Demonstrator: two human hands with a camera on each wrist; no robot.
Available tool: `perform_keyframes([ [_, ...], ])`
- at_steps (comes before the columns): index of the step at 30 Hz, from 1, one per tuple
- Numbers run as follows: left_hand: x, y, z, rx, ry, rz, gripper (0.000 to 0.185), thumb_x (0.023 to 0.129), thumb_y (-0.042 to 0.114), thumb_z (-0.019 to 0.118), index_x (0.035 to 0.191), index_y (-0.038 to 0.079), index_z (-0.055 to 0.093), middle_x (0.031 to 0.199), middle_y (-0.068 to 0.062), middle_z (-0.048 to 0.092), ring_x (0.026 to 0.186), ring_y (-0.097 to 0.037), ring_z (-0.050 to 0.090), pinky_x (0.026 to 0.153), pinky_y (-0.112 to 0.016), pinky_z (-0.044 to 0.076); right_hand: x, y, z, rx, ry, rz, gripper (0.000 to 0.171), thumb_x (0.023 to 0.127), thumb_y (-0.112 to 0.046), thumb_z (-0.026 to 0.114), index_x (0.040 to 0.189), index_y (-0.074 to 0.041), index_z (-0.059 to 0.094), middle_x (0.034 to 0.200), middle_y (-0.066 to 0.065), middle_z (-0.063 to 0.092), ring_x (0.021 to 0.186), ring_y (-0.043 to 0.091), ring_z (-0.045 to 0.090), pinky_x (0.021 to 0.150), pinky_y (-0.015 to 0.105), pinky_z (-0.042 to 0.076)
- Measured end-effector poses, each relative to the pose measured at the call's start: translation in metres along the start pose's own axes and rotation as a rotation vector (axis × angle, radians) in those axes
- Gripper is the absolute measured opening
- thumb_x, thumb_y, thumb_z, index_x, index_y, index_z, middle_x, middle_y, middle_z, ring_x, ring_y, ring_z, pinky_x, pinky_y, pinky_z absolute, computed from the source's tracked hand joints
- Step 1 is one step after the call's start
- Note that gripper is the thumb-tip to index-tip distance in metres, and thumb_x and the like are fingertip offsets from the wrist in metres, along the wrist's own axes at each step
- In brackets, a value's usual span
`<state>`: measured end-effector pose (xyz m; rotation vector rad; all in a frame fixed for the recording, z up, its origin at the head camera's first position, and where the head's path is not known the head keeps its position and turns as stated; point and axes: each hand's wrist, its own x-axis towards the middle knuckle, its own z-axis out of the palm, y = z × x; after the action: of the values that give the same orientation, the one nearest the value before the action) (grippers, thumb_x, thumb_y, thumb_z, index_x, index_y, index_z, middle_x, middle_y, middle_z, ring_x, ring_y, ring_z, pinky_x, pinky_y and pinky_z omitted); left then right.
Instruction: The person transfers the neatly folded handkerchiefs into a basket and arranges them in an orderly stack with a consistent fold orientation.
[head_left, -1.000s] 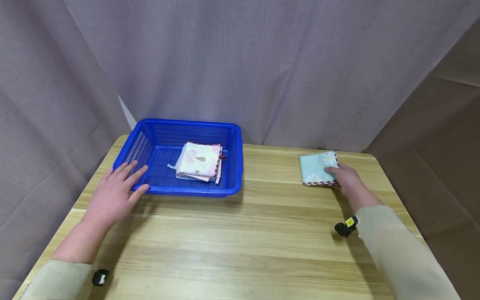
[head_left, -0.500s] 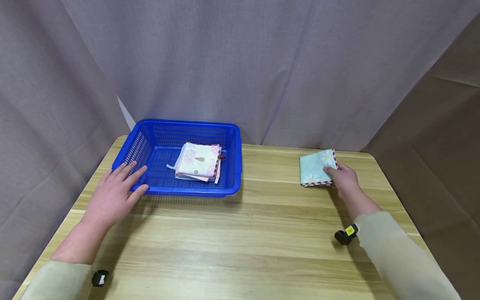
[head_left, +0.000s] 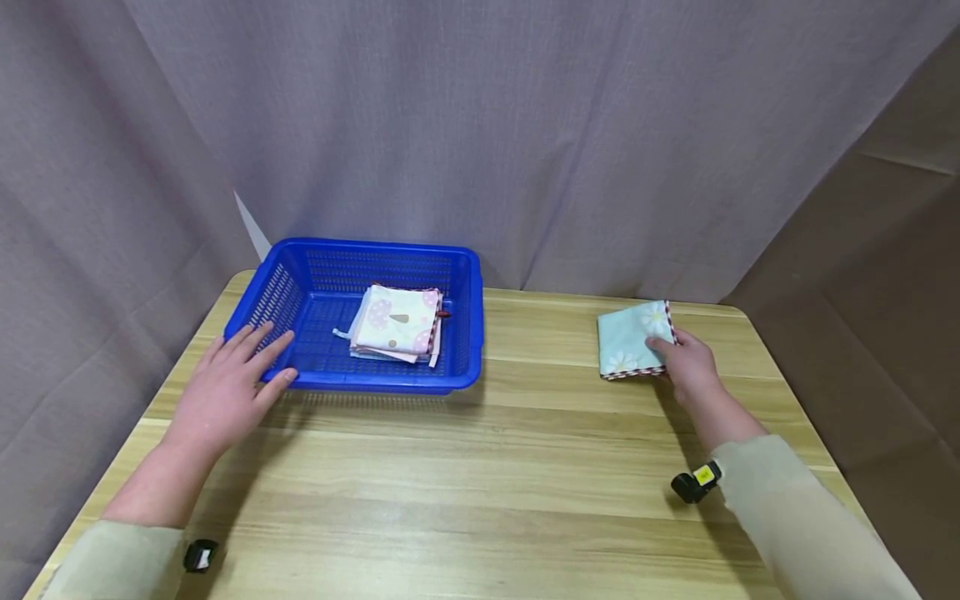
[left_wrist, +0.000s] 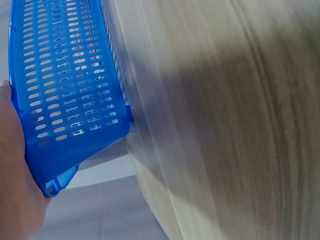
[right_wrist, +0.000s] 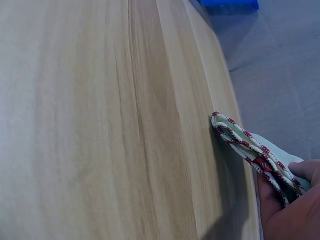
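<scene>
A folded light-blue cloth [head_left: 626, 342] with white flowers and a red-checked edge lies at the table's far right. My right hand [head_left: 663, 346] pinches its right edge; in the right wrist view the cloth [right_wrist: 245, 145] is held between the thumb and fingers of that hand [right_wrist: 295, 210], slightly off the wood. A blue slotted basket [head_left: 465, 275] stands at the far left and holds a stack of folded pink-patterned cloths [head_left: 397, 325]. My left hand [head_left: 258, 354] rests with straight fingers on the basket's front left corner, where basket [left_wrist: 65, 90] and hand [left_wrist: 15, 190] touch.
The wooden table [head_left: 495, 483] is backed by a grey-brown curtain [head_left: 525, 125] close behind the basket and the cloth. The table's right edge lies just beyond the right hand. A small black device [head_left: 693, 483] sits on the right sleeve's cuff.
The right hand has tightened on the blue cloth and raised its edge a little, drawing it slightly left. The left hand and the basket have stayed put.
</scene>
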<state>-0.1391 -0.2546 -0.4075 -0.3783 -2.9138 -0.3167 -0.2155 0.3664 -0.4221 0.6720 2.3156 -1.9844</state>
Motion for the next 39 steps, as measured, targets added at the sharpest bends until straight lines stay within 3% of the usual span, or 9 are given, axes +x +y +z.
perform_keyframes([
  [13,0.000,0.001,0.000,0.001,-0.016,-0.004,0.063,0.103,0.054,0.041,0.152,0.014,0.042,0.157,-0.022,0.032,0.145,-0.045,0.022,0.119,-0.060,0.003,-0.024,-0.005,0.007,0.100,-0.041,-0.023,0.064,0.097,-0.014,0.065,0.149,0.006,0.034,0.082,-0.012,0.065,0.070,0.002,0.065,0.066,0.019,0.057],
  [20,0.000,0.000,0.001,0.000,-0.011,-0.002,0.063,0.103,0.054,0.041,0.151,0.015,0.043,0.156,-0.022,0.032,0.145,-0.045,0.023,0.118,-0.061,0.006,-0.036,-0.008,0.012,0.147,-0.079,0.000,0.047,0.096,-0.014,0.067,0.137,-0.003,0.048,0.083,-0.008,0.068,0.071,0.006,0.068,0.068,0.022,0.059],
  [26,0.000,0.000,0.001,0.000,-0.013,-0.002,0.063,0.103,0.054,0.041,0.152,0.015,0.042,0.156,-0.022,0.032,0.145,-0.045,0.022,0.118,-0.062,0.008,-0.046,-0.012,0.016,0.141,-0.097,0.002,0.057,0.095,-0.016,0.068,0.145,-0.002,0.042,0.085,-0.008,0.068,0.069,0.007,0.067,0.063,0.021,0.057],
  [33,-0.001,0.001,0.000,0.000,-0.015,-0.008,0.063,0.103,0.054,0.041,0.152,0.015,0.042,0.157,-0.022,0.032,0.145,-0.046,0.022,0.118,-0.061,0.005,-0.056,-0.016,0.022,0.153,-0.133,-0.020,0.033,0.095,-0.016,0.069,0.124,-0.012,0.055,0.084,-0.007,0.069,0.067,0.006,0.066,0.058,0.019,0.056],
  [39,0.000,0.000,0.000,-0.002,-0.013,-0.002,0.062,0.103,0.053,0.042,0.152,0.015,0.042,0.156,-0.023,0.032,0.145,-0.046,0.022,0.118,-0.061,0.005,-0.062,-0.018,0.028,0.184,-0.170,-0.022,0.031,0.095,-0.016,0.069,0.122,-0.013,0.054,0.085,-0.006,0.069,0.068,0.008,0.068,0.060,0.021,0.057],
])
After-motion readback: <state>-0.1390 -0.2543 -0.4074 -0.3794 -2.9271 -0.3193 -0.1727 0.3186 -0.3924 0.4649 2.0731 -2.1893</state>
